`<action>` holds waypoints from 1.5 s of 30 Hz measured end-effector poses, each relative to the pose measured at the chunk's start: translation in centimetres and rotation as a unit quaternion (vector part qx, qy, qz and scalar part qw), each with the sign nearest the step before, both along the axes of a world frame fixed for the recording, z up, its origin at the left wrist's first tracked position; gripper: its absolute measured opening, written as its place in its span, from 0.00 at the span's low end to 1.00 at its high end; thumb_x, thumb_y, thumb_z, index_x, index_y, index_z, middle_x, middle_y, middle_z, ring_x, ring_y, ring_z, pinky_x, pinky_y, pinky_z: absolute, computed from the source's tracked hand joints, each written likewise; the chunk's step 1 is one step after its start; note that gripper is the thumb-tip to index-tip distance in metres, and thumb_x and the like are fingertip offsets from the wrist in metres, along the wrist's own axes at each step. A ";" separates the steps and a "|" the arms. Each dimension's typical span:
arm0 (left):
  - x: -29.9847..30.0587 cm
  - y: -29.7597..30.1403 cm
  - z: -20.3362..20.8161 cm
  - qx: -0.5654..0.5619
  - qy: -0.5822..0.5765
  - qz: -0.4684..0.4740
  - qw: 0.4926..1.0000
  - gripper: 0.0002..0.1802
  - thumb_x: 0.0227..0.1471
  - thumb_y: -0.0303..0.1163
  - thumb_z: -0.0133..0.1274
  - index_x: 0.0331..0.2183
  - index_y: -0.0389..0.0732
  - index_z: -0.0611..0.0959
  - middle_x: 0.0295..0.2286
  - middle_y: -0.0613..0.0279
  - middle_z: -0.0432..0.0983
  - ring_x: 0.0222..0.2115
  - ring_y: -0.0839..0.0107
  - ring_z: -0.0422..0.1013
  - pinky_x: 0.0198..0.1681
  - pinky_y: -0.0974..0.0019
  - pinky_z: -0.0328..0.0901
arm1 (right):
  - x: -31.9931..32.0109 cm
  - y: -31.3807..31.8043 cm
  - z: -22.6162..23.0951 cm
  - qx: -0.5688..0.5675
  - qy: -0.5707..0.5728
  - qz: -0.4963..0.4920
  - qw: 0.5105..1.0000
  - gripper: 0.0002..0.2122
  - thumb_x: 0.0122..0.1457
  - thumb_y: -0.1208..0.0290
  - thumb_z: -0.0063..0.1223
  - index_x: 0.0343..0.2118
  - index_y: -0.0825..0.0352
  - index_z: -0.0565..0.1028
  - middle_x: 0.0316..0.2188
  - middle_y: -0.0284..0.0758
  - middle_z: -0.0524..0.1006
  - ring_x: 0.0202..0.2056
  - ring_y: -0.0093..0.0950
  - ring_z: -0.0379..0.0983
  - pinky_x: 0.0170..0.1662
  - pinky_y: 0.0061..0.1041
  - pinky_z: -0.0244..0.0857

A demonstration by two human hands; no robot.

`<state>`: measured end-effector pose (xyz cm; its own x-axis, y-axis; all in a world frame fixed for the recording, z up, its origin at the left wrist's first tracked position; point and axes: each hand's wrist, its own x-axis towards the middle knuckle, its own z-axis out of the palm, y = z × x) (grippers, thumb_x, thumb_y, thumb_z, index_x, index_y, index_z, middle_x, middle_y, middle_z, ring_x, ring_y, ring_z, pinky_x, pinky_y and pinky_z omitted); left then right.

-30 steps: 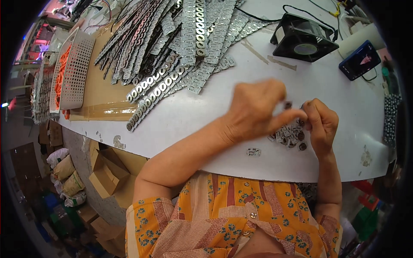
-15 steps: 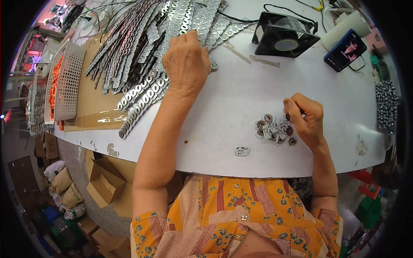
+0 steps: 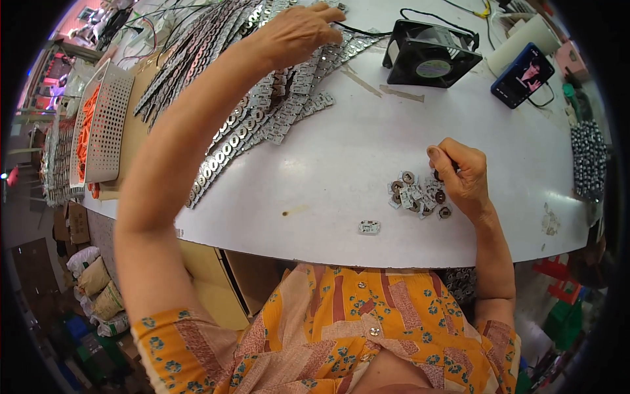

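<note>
Many silvery circuit-board strips [image 3: 222,154] lie fanned beneath the left hand [image 3: 300,31], partly bent, its hold unclear: apparently a reach, next wanting a single-strip pinch. The right hand [image 3: 464,174] curls beside loose circuit boards [image 3: 412,196], grip indiscernible.

Place: assembly workshop, by its look | white worktable [image 3: 328,164] heaped with strips [image 3: 190,65] of repeated metallic parts | loose pile of small parts [image 3: 415,196] | black fan [image 3: 433,58] | perforated basket [image 3: 110,134] of orange pieces [image 3: 84,141] | sacks [image 3: 95,276], cartons [image 3: 77,223] on floor
</note>
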<state>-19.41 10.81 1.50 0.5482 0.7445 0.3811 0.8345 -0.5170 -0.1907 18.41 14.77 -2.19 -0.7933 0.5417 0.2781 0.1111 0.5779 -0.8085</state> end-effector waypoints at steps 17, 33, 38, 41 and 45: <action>2.3 -5.8 12.1 0.022 0.138 0.101 0.985 0.12 0.54 0.21 0.52 0.43 0.35 0.78 0.40 0.50 0.80 0.30 0.50 0.78 0.32 0.53 0.71 | -1.5 -3.6 0.7 0.194 0.130 0.138 0.963 0.06 0.48 0.77 0.65 0.26 0.65 0.77 0.33 0.35 0.77 0.35 0.34 0.75 0.39 0.39 0.69; 14.9 -14.7 1.5 -0.564 -0.643 0.204 0.476 0.26 0.69 0.48 0.49 0.57 0.38 0.78 0.22 0.63 0.77 0.16 0.80 0.69 0.21 0.75 0.64 | 0.3 -0.6 -0.4 0.386 -0.027 -0.022 0.922 0.06 0.52 0.76 0.57 0.22 0.65 0.72 0.23 0.33 0.70 0.26 0.29 0.66 0.33 0.33 0.63; 15.5 -13.8 1.9 -0.583 -0.608 0.186 0.505 0.27 0.68 0.51 0.50 0.52 0.37 0.81 0.19 0.64 0.75 0.16 0.80 0.68 0.21 0.74 0.63 | 1.4 -0.3 1.6 -0.213 0.036 0.109 0.970 0.09 0.66 0.74 0.54 0.29 0.72 0.76 0.27 0.31 0.74 0.27 0.19 0.68 0.30 0.21 0.63; 15.5 -13.5 2.3 -0.604 -0.577 0.175 0.521 0.27 0.68 0.52 0.49 0.52 0.38 0.82 0.20 0.66 0.75 0.16 0.80 0.67 0.22 0.74 0.63 | 1.1 -0.3 1.6 -0.207 0.026 0.172 0.963 0.08 0.66 0.74 0.53 0.33 0.73 0.79 0.29 0.33 0.77 0.27 0.19 0.70 0.29 0.20 0.63; 15.5 -13.0 2.7 -0.627 -0.545 0.187 0.524 0.27 0.68 0.53 0.49 0.54 0.41 0.82 0.20 0.68 0.74 0.17 0.81 0.66 0.22 0.74 0.62 | 1.3 0.0 1.9 -0.207 -0.003 0.198 0.958 0.09 0.66 0.73 0.55 0.32 0.74 0.79 0.27 0.34 0.76 0.26 0.21 0.70 0.29 0.22 0.62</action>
